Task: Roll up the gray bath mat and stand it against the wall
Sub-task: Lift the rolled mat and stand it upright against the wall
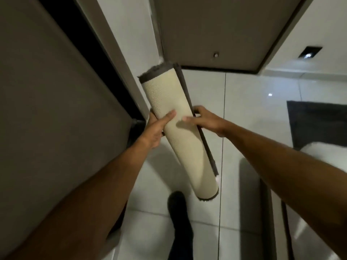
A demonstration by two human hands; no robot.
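The bath mat (178, 132) is rolled into a tight tube, its cream backing outward and gray pile showing at both ends and along the loose edge. It hangs in the air, tilted, its far end near the white wall strip (131, 44) beside the door frame. My left hand (155, 128) grips the roll from the left, thumb across the backing. My right hand (206, 119) holds it from the right, over the loose gray edge. The lower end of the roll hovers above the floor tiles.
A dark door panel (47, 109) fills the left. A brown door (216, 30) stands ahead. White glossy floor tiles (244, 109) spread below. Another dark mat (319, 122) lies at the right. My dark-socked foot (178, 212) is on the floor beneath the roll.
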